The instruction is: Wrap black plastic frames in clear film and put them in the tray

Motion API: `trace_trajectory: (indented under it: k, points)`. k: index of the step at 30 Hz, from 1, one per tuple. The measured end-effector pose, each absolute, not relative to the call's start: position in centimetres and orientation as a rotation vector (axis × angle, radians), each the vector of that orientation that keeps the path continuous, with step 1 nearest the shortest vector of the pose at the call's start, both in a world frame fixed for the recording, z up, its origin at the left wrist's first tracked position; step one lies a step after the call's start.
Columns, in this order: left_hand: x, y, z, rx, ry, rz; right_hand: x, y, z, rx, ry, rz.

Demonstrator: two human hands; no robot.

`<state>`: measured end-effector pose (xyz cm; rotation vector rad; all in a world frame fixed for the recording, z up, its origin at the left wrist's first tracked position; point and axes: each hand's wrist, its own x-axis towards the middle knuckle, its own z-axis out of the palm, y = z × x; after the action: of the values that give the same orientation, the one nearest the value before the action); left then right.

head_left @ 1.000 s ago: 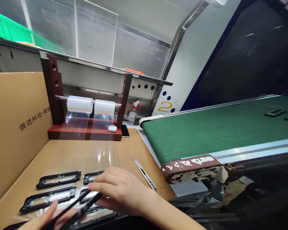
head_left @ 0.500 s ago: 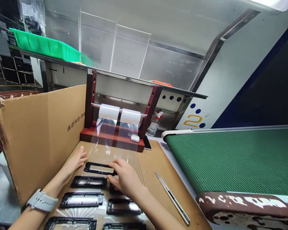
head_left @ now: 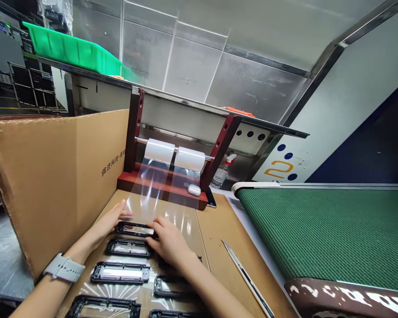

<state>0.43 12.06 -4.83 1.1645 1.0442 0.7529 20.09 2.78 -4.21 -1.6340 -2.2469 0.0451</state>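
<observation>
In the lower centre of the picture, the right hand (head_left: 170, 240) pinches the right end of the topmost black bezel (head_left: 135, 228) between thumb and fingers. The left hand (head_left: 114, 217), its grip spread, is at the bezel's left end. More bezels (head_left: 120, 273) lie below. Clear film (head_left: 151, 179) hangs from white rolls (head_left: 159, 151) at centre; a slim silver tool (head_left: 247, 278) lies lower right.

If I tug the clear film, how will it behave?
The film is probably floppy, being thin and see-through. It may crease easily: crease-like streaks fan out beside a lower frame. Pulling would likely turn the rolls, since they sit on a rod.
</observation>
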Motion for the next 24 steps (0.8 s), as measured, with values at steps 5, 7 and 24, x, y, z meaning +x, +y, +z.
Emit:
trace_trajectory:
  k: [5,7,24]
  points:
    - [0.6,12.1,-4.9,1.235,1.0,0.79,20.0,2.9,-4.5,-1.636,-2.234,0.038]
    - [0.6,12.4,-5.1,1.283,0.991,0.803,20.0,2.9,-4.6,-1.631,-2.232,0.034]
    - [0.4,12.2,-4.1,1.524,1.047,1.199,30.7,-6.0,-3.4,-1.718,-1.752,-0.252]
